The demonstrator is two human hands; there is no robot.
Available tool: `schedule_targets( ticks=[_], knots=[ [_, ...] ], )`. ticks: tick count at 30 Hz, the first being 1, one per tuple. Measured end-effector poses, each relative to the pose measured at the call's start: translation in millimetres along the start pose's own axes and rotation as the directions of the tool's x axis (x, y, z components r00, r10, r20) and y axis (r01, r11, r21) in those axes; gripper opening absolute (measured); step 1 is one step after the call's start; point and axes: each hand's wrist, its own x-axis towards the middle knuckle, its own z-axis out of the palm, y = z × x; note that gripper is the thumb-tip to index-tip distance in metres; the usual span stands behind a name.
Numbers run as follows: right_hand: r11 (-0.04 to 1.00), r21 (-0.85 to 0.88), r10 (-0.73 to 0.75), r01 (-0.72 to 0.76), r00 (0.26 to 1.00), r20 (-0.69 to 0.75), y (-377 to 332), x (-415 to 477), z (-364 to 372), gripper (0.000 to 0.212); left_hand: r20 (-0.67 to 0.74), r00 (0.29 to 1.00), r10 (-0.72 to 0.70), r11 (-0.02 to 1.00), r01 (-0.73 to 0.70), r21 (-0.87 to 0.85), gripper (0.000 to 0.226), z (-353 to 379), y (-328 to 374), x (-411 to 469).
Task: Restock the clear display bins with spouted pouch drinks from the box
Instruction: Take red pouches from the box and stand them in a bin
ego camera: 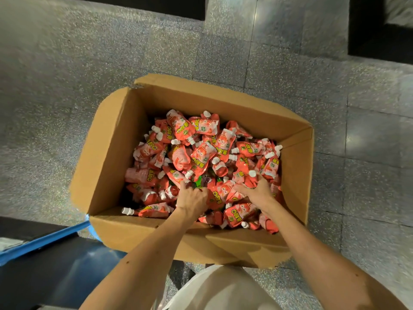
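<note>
Centrally, the open cardboard box (107, 153) on the speckled floor (89, 63) brims with jumbled red-pink pouches (181, 128), each white-capped. At its lower edge the left hand (192, 198) curls round pouches, and the right hand (257, 189) clutches others.

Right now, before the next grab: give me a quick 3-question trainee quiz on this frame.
1. True or false: the box is nearly empty.
2. Most pouches are: A green, B red, C blue.
3. Which hand is nearest the green pouch?
Key: 1 false, it is piled with pouches; 2 B; 3 the left hand, not the right hand.
</note>
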Motion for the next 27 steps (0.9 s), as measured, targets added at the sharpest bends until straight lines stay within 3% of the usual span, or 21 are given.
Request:
schedule_targets(
  ticks=[5,9,13,15,18,20,22,24,27],
  knots=[
    [0.963,0.247,0.098,-0.111,0.993,0.065,1,-8,0,0.059,-0.079,0.997,0.020,0.980,-0.035,-0.196,0.050,-3,-18,-16],
    [0.955,0.269,0.090,-0.126,0.986,0.141,-9,-17,5,0.084,-0.050,0.998,-0.025,0.821,-0.008,-0.571,0.052,-9,-39,-36],
    [0.910,0.388,0.049,-0.145,0.968,0.245,-32,-29,11,0.120,-0.071,0.993,-0.091,0.671,0.009,-0.741,0.051,-18,-63,-64],
    [0.866,0.472,0.030,-0.164,0.960,0.279,-46,-33,14,0.134,-0.156,0.980,-0.125,0.640,-0.040,-0.767,0.040,-28,-74,-81],
    [0.827,0.536,-0.026,-0.166,0.943,0.331,-78,-53,21,0.109,-0.304,0.922,-0.241,0.567,-0.120,-0.815,0.015,-40,-94,-112],
    [0.837,0.531,-0.084,-0.133,0.928,0.364,-100,-69,28,0.070,-0.357,0.870,-0.341,0.498,-0.155,-0.853,0.017,-46,-108,-135],
    [0.867,0.491,-0.154,-0.087,0.890,0.429,-121,-89,40,0.039,-0.355,0.823,-0.443,0.350,-0.206,-0.914,0.021,-49,-119,-162],
    [0.897,0.440,-0.192,-0.038,0.864,0.465,-137,-113,56,0.029,-0.354,0.761,-0.544,0.201,-0.291,-0.935,0.018,-49,-126,-192],
    [0.913,0.408,-0.217,-0.018,0.825,0.522,-151,-153,85,0.017,-0.350,0.632,-0.691,0.112,-0.385,-0.916,0.032,-44,-132,-246]
  ],
)
